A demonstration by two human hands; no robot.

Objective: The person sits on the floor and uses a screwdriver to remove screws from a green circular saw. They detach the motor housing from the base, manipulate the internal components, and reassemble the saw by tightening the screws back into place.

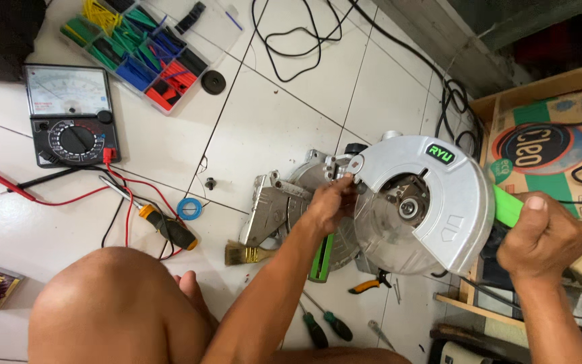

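the circular saw (399,209) lies on the white tiled floor (271,114) in front of me, its silver blade guard (439,202) facing up, and it sits between my two hands. my left hand (331,202) reaches across from below, forearm stretched diagonally over my knee (116,303), fingers (343,183) pinched together on a small part at the guard's upper left edge. my right hand (543,239) is curled into a fist, clamped around the green handle (506,205) at the saw's right side, thumb on top, wrist bent in from the lower right. a paintbrush (247,254) lies just beside the saw's base, screwdrivers (325,323) near my left forearm.
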